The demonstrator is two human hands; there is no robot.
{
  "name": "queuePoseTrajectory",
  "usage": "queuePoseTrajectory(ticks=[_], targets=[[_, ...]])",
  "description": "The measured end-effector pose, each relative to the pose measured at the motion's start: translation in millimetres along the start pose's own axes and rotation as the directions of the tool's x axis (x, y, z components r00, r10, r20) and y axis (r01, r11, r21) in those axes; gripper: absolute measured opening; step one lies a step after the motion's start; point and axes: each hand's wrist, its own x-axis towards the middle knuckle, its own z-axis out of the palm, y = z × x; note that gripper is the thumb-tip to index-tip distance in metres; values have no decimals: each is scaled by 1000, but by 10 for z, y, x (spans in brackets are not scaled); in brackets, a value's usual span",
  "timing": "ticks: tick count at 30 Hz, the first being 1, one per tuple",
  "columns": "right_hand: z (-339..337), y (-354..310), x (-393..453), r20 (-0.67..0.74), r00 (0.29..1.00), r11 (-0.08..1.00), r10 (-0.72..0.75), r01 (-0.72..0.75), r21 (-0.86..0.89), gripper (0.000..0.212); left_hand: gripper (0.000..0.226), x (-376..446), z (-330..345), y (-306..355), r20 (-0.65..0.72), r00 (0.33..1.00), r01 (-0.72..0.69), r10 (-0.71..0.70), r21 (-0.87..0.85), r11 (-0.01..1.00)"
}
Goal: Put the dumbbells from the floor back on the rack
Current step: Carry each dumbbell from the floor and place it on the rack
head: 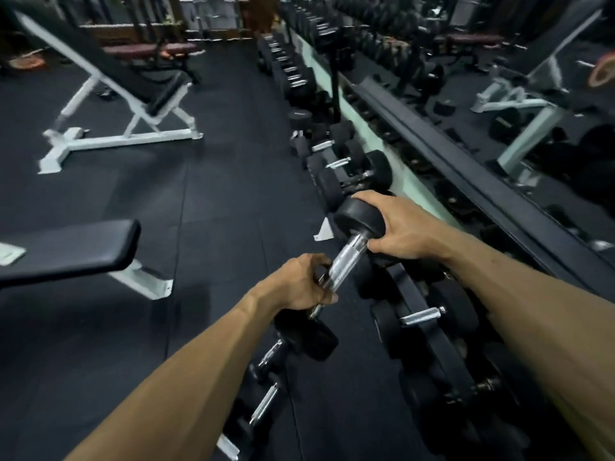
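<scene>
I hold one black dumbbell (pixel 349 257) with a knurled chrome handle, tilted, just above the low dumbbell rack (pixel 416 294). My left hand (pixel 299 284) grips the lower part of the handle. My right hand (pixel 402 227) wraps over the upper black head. The lower head hangs under my left hand. Two more dumbbells (pixel 266 394) lie on the floor beneath my left forearm, partly hidden. Several dumbbells rest on the rack (pixel 422 316), which runs from bottom right to the far middle.
A flat black bench (pixel 76 247) stands at the left, an incline bench with a white frame (pixel 109 104) further back. A wall mirror (pixel 532 111) runs along behind the rack. Black rubber floor (pixel 216 201) lies between benches and rack.
</scene>
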Motion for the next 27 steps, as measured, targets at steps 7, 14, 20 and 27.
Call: queuePoseTrajectory(ticks=[7, 14, 20, 27], targets=[[-547, 1257, -185, -23, 992, 991, 127, -128, -32, 72, 36, 1105, 612, 849, 126, 983, -139, 133, 35, 990], [-1405, 2610, -442, -40, 966, 966, 254, -256, -49, 59, 25, 2186, 1223, 2045, 232, 940, -262, 249, 27, 965], [-1936, 3541, -583, -86, 913, 914, 400, -404, -43, 68, 41, 2997, 1618, 2875, 320, 902, -321, 290, 50, 946], [-1909, 4452, -593, -80, 863, 866, 498, -500, 1, 57, 57, 3716, 2108, 3227, 407, 880, -324, 245, 138, 936]])
